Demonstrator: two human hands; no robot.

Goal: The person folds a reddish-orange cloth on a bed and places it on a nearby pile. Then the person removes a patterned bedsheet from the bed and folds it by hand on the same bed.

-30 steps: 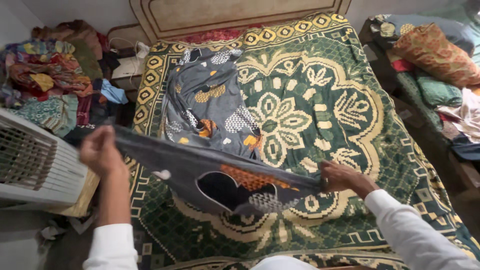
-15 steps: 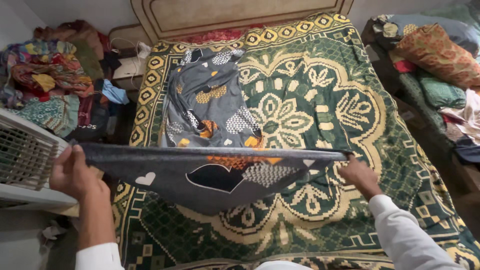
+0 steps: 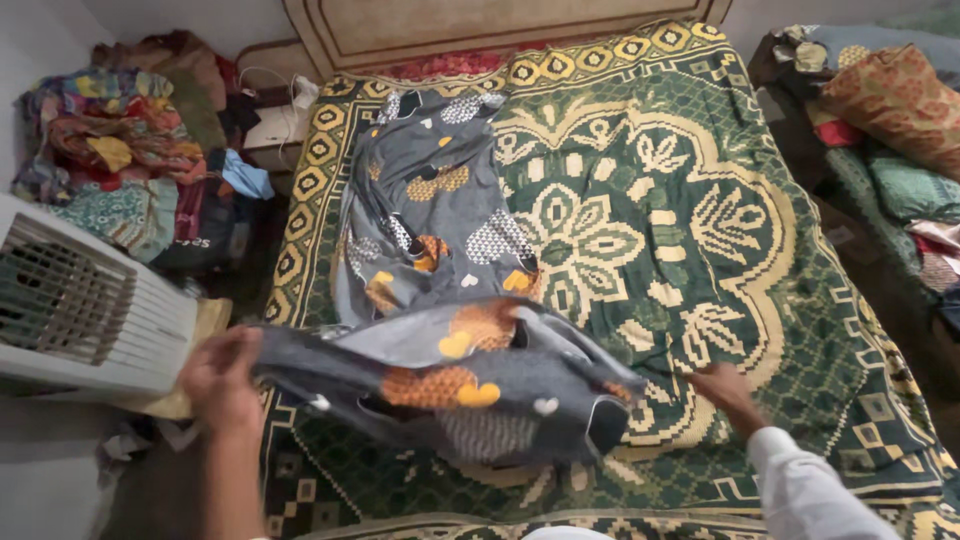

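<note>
Grey patterned cloth point(image 3: 450, 385) bunched at near end of bed, far half lying flat toward headboard point(image 3: 500, 25) on green-and-cream bedspread point(image 3: 700, 200). Left hand point(image 3: 222, 380) closed on cloth's left edge — clear of the mattress. Right hand point(image 3: 722, 392) at cloth's right end, grip impossible to tell — fingers hidden. White air cooler point(image 3: 80, 310) off to the left.

Grey heart-patterned cloth point(image 3: 450, 380), bunched, near end lifted
</note>
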